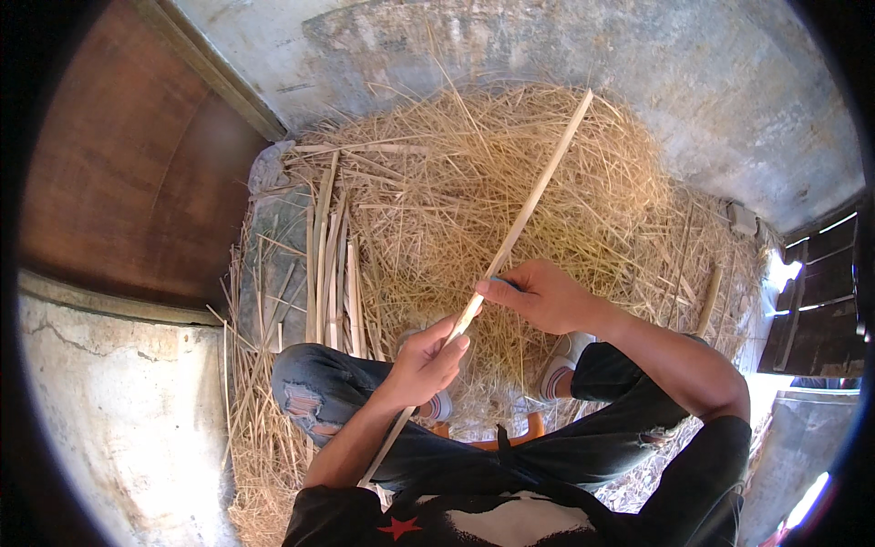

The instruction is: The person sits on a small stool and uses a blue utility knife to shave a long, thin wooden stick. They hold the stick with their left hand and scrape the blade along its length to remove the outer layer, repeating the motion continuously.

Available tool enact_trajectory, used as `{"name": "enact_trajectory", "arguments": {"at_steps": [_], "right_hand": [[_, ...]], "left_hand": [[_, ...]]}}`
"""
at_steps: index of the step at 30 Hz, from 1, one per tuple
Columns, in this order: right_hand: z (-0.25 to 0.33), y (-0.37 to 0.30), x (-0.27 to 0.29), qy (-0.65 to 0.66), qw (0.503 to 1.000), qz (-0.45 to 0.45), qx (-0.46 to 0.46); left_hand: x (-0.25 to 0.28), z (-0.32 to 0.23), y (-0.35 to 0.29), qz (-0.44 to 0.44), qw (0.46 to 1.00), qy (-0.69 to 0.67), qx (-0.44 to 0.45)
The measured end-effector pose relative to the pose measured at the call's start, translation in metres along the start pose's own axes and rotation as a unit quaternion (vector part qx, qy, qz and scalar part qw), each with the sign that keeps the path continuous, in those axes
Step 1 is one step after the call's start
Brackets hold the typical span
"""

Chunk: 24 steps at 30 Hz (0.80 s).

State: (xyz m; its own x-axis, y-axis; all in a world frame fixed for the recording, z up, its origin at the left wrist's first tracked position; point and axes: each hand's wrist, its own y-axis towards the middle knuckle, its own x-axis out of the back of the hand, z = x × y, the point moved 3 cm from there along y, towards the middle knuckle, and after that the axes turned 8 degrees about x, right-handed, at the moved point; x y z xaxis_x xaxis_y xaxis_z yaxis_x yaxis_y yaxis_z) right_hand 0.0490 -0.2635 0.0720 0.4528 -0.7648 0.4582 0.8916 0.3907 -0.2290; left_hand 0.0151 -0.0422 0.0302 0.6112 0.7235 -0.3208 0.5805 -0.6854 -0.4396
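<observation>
A long, pale bamboo strip (538, 193) slants across the middle, its far end over the straw-like shavings and its lower end passing under my left forearm. My left hand (427, 361) is closed around it, thumb along the top, above my lap. Just beyond, my right hand (540, 295) is closed too, its thumb pressed to the strip. A small dark bluish piece (507, 283) shows between that thumb and forefinger; its kind is hidden by the fingers.
Thin shavings (428, 219) are heaped on the floor ahead. Several split strips (328, 264) lie to the left on a grey slab (273, 219). A concrete wall (547, 46) stands behind the heap, a brown panel (118, 173) at left. An orange seat edge (534, 427) shows between my legs.
</observation>
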Motion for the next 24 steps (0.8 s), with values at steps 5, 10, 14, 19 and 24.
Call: {"name": "enact_trajectory", "arguments": {"at_steps": [5,10,14,19,24], "right_hand": [[0.016,-0.010,-0.009,-0.217,0.969,-0.098,0.069],[0.008,-0.004,-0.010,-0.098,0.995,-0.023,0.007],[-0.008,0.001,-0.010,-0.016,1.000,0.009,0.010],[0.014,-0.008,-0.011,-0.156,0.984,-0.064,0.057],[0.010,-0.006,-0.015,-0.110,0.994,-0.018,-0.021]], "left_hand": [[0.002,0.005,0.004,-0.017,1.000,0.004,-0.014],[0.001,0.003,0.001,-0.010,1.000,0.012,-0.008],[0.001,0.003,0.002,0.000,1.000,0.014,-0.010],[0.004,0.005,0.004,-0.023,0.999,0.023,0.001],[0.002,0.006,0.004,-0.019,1.000,0.023,-0.001]]}}
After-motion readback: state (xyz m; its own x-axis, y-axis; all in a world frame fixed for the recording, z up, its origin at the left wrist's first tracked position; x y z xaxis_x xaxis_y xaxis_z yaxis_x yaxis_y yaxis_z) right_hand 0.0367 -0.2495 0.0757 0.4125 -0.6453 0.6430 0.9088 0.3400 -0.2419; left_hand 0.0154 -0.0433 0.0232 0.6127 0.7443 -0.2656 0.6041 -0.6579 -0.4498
